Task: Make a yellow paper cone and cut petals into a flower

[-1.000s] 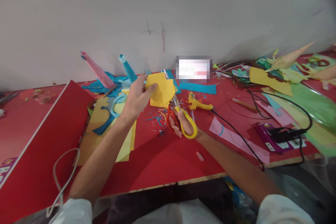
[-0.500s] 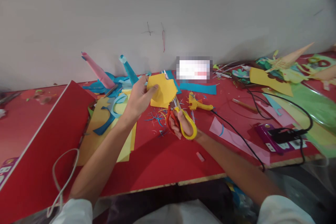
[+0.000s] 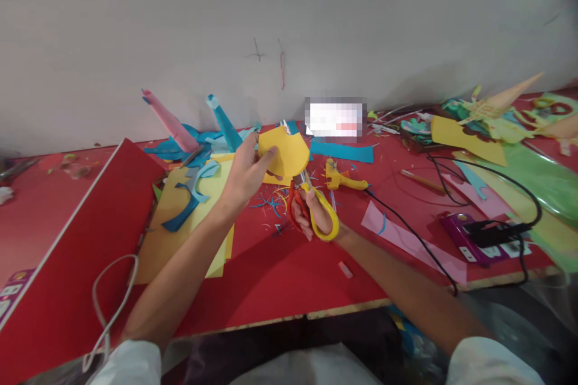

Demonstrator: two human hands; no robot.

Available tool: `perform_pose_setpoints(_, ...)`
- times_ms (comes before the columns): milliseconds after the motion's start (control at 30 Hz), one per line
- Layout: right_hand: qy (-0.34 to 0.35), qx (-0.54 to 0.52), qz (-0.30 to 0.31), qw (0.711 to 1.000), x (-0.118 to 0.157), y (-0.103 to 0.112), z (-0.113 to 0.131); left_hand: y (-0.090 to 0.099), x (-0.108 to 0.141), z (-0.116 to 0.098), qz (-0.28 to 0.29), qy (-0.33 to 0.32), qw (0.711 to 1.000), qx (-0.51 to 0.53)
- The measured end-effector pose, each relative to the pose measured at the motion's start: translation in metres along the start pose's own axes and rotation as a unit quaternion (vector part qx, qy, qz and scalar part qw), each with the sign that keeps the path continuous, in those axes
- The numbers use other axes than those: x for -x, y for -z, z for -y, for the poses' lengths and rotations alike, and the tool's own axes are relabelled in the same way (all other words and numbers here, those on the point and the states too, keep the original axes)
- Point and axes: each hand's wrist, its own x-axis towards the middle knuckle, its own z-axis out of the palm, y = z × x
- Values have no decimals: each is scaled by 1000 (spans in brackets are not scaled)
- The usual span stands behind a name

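My left hand (image 3: pixel 247 171) pinches a piece of yellow paper (image 3: pixel 286 155) at its left side, thumb on top. The paper has a rounded lower right edge and is held up above the table. Scissors (image 3: pixel 326 216) with one red and one yellow handle are in my right hand (image 3: pixel 316 210), its fingers through the loops. Their blades point up toward the paper's lower right edge and are partly hidden by it. Thin blue and yellow paper scraps (image 3: pixel 273 201) lie on the table below the paper.
A yellow glue gun (image 3: pixel 343 179) lies just right of the scissors, its black cord running to a purple power box (image 3: pixel 469 240). Blue (image 3: pixel 226 123) and pink paper cones (image 3: pixel 171 120) stand at the back left. A red board (image 3: pixel 90 234) leans at the left.
My left hand has moved the yellow paper slightly right and turned it a little. My right hand with the scissors has barely moved.
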Motion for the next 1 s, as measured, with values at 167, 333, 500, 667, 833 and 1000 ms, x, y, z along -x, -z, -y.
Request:
perform_pose_setpoints(167,0,-14,-8,1000,2,-3,-4,-3,3,3,-4,13,1000,-1)
perform_pose_setpoints(333,-8,-21,-15,1000,4,-10,1,-7,6,7,-4,27,999,20)
perform_pose_setpoints(500,-16,-22,-16,1000,4,-14,1,-8,7,7,-13,22,1000,-2)
perform_pose_setpoints(667,20,-23,-54,998,3,-12,1,2,1,2,2,-17,1000,-7)
perform_pose_setpoints(833,64,-8,-69,996,2,0,4,16,-3,-10,33,-38,997,-63)
perform_pose_setpoints(1000,107,32,-85,990,1,4,9,19,-1,-21,77,-20,993,-89)
